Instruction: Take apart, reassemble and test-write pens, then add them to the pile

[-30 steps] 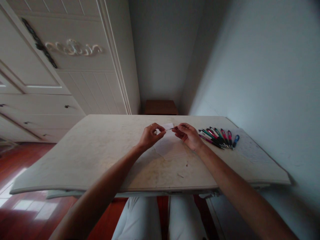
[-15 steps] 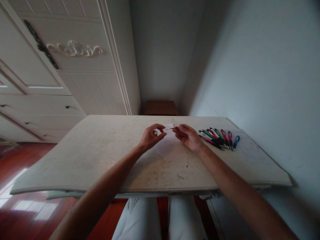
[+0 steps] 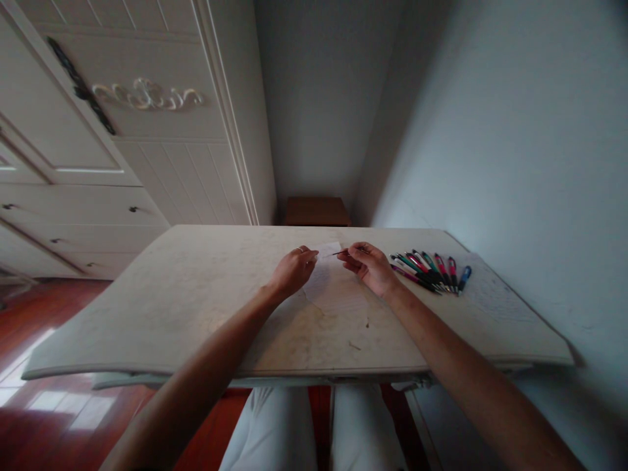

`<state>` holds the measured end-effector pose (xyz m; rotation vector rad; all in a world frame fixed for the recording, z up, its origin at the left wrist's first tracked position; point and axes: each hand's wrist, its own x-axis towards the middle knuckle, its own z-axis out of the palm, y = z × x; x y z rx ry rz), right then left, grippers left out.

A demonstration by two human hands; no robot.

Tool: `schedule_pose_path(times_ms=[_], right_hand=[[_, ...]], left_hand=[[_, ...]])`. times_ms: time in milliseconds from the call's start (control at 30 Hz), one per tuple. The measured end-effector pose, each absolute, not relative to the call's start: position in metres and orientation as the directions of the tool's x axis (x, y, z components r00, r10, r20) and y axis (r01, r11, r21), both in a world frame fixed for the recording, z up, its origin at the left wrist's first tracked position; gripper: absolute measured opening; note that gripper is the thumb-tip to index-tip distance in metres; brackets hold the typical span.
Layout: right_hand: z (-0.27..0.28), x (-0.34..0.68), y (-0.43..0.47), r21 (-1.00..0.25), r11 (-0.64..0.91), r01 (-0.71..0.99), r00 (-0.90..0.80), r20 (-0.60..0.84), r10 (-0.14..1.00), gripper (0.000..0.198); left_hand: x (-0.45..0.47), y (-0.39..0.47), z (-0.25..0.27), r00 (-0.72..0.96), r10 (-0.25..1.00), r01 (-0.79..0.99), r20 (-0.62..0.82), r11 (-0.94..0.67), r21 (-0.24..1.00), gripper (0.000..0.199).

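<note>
Over the sheet of paper (image 3: 338,294) my right hand (image 3: 370,265) pinches a thin dark rod (image 3: 339,252), like a pen refill, which points left. My left hand (image 3: 294,269) is a short way left of the rod's tip, back of the hand up, its thumb and fingers drawn together. Whatever sits in that left pinch is too small to make out. A ring shows on a left finger. Right of my right hand lies a fanned group of several pens (image 3: 429,269) in pink, green, purple and blue with dark grips.
The white table (image 3: 196,301) has worn, stained patches. Small dark bits (image 3: 354,346) lie near its front edge. A written sheet (image 3: 495,294) lies under the pens' right side. A wall (image 3: 540,163) borders the right, a white cabinet (image 3: 186,118) the left, and a brown wooden piece (image 3: 316,210) stands behind.
My left hand's thumb and fingers have closed from an open curve, and the hand has turned its back upward. My right hand still holds the rod, tilted slightly more.
</note>
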<state>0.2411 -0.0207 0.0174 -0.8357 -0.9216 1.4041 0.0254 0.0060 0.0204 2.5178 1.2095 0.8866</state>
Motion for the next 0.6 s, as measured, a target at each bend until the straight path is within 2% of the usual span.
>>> schedule_pose_path(times_ms=[600], right_hand=[[0.0158,0.2385,-0.0209,-0.923,0.029,-0.384,-0.041,0.049,0.998,0.028]], left_hand=[[0.0275,0.0003,0.0239,0.497,0.808,0.749,0.318,-0.584,0.312,0.038]])
